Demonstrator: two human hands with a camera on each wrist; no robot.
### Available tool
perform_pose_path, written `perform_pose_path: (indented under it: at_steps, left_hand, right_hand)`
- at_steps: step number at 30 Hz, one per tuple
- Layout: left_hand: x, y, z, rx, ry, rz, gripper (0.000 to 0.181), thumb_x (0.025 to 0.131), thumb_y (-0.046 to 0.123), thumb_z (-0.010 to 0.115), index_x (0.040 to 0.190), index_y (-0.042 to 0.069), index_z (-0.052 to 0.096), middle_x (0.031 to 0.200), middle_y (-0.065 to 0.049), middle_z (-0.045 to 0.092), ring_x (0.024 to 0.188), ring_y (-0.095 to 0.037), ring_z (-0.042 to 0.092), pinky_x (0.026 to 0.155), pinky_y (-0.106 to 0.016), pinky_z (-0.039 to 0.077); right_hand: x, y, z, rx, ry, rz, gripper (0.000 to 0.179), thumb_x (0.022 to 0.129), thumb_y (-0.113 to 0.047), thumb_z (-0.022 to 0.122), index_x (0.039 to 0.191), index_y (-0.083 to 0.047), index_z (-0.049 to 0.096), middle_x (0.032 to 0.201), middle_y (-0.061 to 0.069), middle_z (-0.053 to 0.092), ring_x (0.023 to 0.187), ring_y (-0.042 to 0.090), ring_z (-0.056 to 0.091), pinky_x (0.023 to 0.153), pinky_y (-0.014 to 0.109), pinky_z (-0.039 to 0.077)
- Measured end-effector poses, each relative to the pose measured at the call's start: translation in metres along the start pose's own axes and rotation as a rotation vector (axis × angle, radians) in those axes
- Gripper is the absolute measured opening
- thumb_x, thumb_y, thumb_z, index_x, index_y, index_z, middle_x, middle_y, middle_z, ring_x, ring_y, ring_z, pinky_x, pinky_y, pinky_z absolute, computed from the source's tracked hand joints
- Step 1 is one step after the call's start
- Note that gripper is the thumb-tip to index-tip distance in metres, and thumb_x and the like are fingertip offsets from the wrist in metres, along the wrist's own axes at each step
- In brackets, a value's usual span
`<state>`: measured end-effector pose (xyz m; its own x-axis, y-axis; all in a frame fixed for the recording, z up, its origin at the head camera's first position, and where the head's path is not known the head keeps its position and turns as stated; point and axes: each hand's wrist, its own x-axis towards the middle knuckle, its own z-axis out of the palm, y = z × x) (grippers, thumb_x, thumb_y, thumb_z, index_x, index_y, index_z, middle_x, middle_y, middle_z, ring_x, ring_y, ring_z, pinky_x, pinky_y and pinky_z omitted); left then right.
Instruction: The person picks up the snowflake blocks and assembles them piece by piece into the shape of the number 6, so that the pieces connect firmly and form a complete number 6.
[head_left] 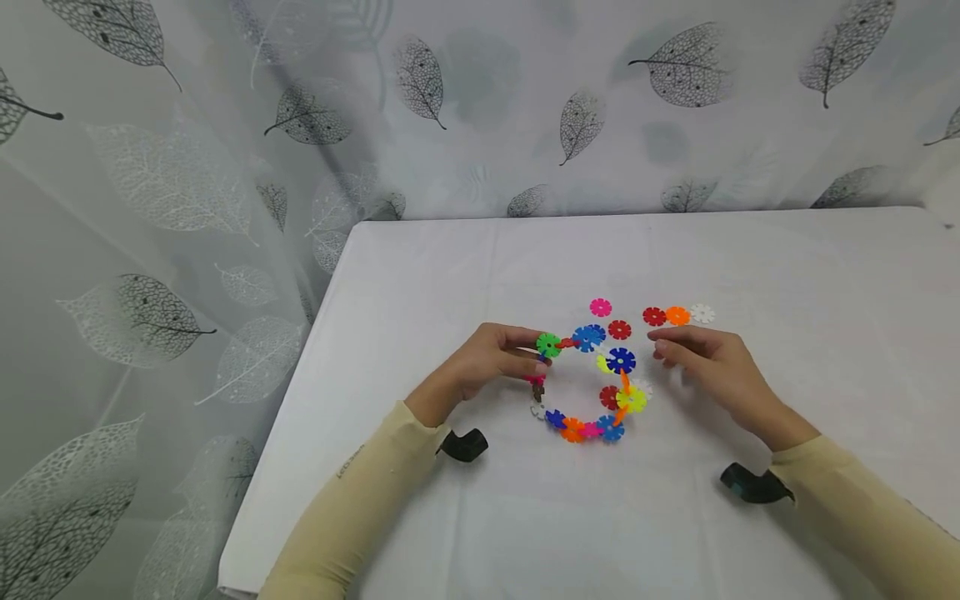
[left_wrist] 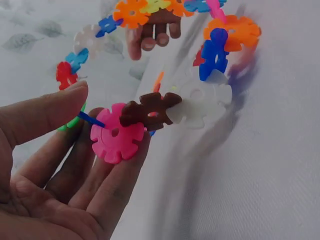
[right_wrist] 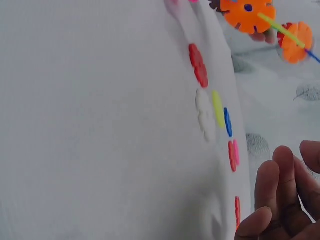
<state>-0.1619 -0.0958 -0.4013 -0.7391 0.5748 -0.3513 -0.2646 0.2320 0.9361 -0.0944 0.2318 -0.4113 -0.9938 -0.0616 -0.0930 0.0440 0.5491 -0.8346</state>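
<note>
My left hand (head_left: 487,358) grips a closed-looking loop of notched, flower-shaped plastic discs, raised above the table. The thumb pinches near the green disc (head_left: 548,345). In the left wrist view, the pink disc (left_wrist: 117,137) lies against the fingers of the left hand (left_wrist: 65,185); brown (left_wrist: 150,111) and white discs follow. The loop's right side carries a yellow disc (head_left: 632,399) and a dark blue disc (head_left: 621,361). Apart from the loop, my right hand (head_left: 708,358) hovers with bent fingers and nothing visible in them, near a loose red disc (head_left: 654,317).
Beside that red disc, an orange disc (head_left: 678,316) and a white disc (head_left: 702,313) lie in a row. A pink disc (head_left: 600,307) and another red disc (head_left: 619,330) are loose nearby. The white-covered table (head_left: 420,275) meets a leaf-patterned curtain (head_left: 480,100) behind.
</note>
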Motion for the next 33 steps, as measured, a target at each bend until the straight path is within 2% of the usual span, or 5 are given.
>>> perform_pose_path:
  at_steps: [4,9,19,26,33]
  left_hand:
    - [0.001,-0.002,-0.003,-0.043,-0.015,0.01,0.046,0.09,0.0,0.074,0.135,0.002,0.064,0.112,-0.014,0.074,0.104,-0.024,0.072,0.091,-0.038,0.056]
    - [0.002,-0.004,-0.004,-0.07,0.0,-0.004,0.044,0.089,0.0,0.076,0.132,0.0,0.065,0.109,-0.014,0.075,0.101,-0.025,0.073,0.09,-0.038,0.056]
    - [0.003,-0.006,0.0,-0.081,0.045,-0.042,0.047,0.087,0.001,0.078,0.133,-0.002,0.064,0.107,-0.013,0.075,0.096,-0.021,0.073,0.089,-0.036,0.057]
    - [0.004,-0.008,0.001,-0.087,0.049,-0.055,0.048,0.087,0.001,0.079,0.133,-0.003,0.064,0.108,-0.012,0.074,0.094,-0.018,0.072,0.089,-0.035,0.057]
    - [0.004,-0.009,0.0,-0.094,0.033,-0.058,0.045,0.087,-0.001,0.077,0.13,-0.003,0.065,0.106,-0.011,0.074,0.09,-0.016,0.071,0.087,-0.035,0.057]
  right_hand:
    - [0.002,0.006,-0.004,-0.007,0.013,0.051,0.043,0.103,-0.038,0.059,0.132,-0.007,0.066,0.113,0.016,0.07,0.091,0.024,0.061,0.064,0.026,0.052]
    - [0.005,0.011,-0.005,-0.092,-0.07,0.085,0.044,0.099,-0.038,0.066,0.13,-0.007,0.068,0.115,0.016,0.068,0.093,0.028,0.057,0.063,0.027,0.051]
    - [0.008,0.009,0.0,-0.235,-0.267,-0.014,0.044,0.08,-0.03,0.087,0.116,-0.007,0.075,0.092,0.0,0.067,0.085,0.021,0.057,0.063,0.024,0.048]
    - [0.004,0.003,0.005,-0.279,-0.266,-0.019,0.055,0.071,-0.032,0.092,0.116,-0.007,0.073,0.092,0.0,0.063,0.08,0.02,0.054,0.06,0.027,0.047]
    - [0.004,0.002,0.01,-0.296,-0.243,-0.016,0.054,0.071,-0.03,0.093,0.115,-0.006,0.072,0.092,0.002,0.062,0.081,0.021,0.054,0.06,0.028,0.049]
